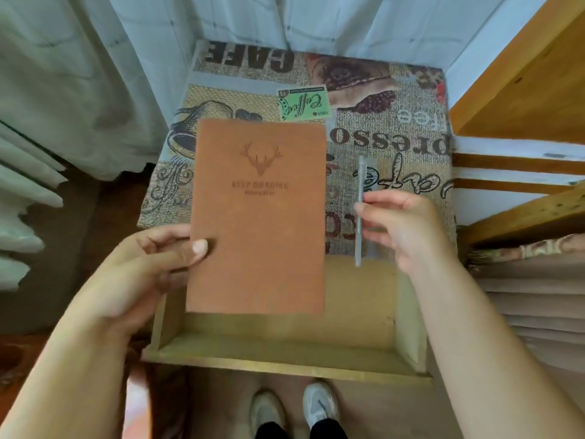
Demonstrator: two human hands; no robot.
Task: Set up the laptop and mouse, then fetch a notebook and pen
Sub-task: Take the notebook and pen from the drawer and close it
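A brown notebook (259, 213) with a stamped deer head on its cover is held flat above an open wooden drawer (285, 353). My left hand (158, 258) grips its lower left edge, thumb on the cover. To the right, my right hand (402, 226) pinches a thin grey pen (360, 198) between thumb and fingers; the pen points away from me, over the drawer's back edge. No laptop or mouse is in view.
A small table with a coffee-print cloth (380, 128) stands behind the drawer. White curtains (79, 74) hang at the left and back. A wooden bed frame (522, 90) and folded bedding (531, 296) are at the right. My shoes (294, 407) show below.
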